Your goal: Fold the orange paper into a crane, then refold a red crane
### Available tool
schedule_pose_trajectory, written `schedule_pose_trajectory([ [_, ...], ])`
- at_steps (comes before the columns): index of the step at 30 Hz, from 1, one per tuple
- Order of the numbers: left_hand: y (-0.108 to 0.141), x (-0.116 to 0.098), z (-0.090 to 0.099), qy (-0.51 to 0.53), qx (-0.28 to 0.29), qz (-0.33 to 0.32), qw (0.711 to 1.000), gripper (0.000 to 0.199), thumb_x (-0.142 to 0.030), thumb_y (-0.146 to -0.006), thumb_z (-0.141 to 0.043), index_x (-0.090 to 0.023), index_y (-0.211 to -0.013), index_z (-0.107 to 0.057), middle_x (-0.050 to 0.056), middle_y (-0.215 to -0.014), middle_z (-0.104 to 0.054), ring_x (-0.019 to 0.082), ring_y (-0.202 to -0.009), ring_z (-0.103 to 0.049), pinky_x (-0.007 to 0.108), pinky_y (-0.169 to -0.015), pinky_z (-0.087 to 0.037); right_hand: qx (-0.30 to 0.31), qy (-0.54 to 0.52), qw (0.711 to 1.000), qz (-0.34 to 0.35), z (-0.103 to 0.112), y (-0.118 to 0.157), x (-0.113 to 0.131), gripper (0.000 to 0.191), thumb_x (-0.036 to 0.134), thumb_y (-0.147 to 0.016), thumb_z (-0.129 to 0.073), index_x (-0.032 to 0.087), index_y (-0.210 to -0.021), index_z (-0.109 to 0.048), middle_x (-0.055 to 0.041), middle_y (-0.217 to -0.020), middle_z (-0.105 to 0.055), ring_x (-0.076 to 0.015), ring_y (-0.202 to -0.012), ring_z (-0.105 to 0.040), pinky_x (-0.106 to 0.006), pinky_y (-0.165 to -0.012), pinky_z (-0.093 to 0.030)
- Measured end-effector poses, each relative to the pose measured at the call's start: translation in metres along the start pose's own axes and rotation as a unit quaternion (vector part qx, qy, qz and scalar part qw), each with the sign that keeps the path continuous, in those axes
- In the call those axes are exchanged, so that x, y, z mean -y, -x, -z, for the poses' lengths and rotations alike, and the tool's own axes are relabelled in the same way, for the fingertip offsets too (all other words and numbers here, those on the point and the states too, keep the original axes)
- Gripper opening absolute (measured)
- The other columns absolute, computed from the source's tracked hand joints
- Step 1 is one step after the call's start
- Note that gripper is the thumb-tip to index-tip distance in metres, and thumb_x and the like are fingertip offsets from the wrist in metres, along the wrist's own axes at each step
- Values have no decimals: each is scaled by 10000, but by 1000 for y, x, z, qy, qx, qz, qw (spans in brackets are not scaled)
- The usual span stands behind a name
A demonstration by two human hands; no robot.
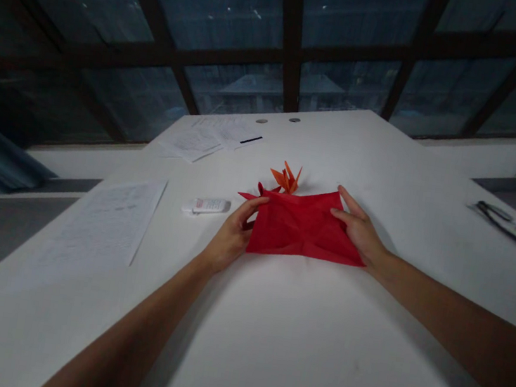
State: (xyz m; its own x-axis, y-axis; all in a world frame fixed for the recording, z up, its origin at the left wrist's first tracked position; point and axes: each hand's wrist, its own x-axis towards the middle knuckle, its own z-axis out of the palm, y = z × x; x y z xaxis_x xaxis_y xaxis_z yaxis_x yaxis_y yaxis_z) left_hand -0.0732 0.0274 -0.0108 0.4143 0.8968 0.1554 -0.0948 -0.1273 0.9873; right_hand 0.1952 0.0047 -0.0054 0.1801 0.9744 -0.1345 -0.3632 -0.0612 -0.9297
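A creased sheet of red origami paper [306,226] is stretched between my two hands above the white table [276,337]. My left hand [232,231] pinches its left edge near the upper corner, thumb on top. On the other side, my right hand [361,230] grips the right edge, with the index finger along the top right corner and the thumb on the face. Just behind the sheet stands an orange folded paper crane [286,178]. Beside it lies a red folded paper crane [261,191], partly hidden by the sheet.
Left of my hands lies a small white tube or bottle [208,206]. Printed papers [104,223] rest at the left, and more sheets [203,138] with a dark pen [251,140] lie farther back. Eyeglasses [515,228] sit at the right edge. Windows [234,88] stand behind the table.
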Motion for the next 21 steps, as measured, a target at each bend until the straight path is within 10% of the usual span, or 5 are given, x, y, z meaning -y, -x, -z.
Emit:
schedule_pose_trajectory([
  [21, 1, -9, -6, -208, 24, -69, 975, 154, -120, -690, -692, -183, -773, -579, 22, -907, -591, 158, -826, -549, 244, -730, -432, 17, 103, 989, 105, 8, -5, -17, 638, 349, -836, -677, 320, -1464, -564, -39, -960, -799, -278, -825, -760, -412, -648, -624],
])
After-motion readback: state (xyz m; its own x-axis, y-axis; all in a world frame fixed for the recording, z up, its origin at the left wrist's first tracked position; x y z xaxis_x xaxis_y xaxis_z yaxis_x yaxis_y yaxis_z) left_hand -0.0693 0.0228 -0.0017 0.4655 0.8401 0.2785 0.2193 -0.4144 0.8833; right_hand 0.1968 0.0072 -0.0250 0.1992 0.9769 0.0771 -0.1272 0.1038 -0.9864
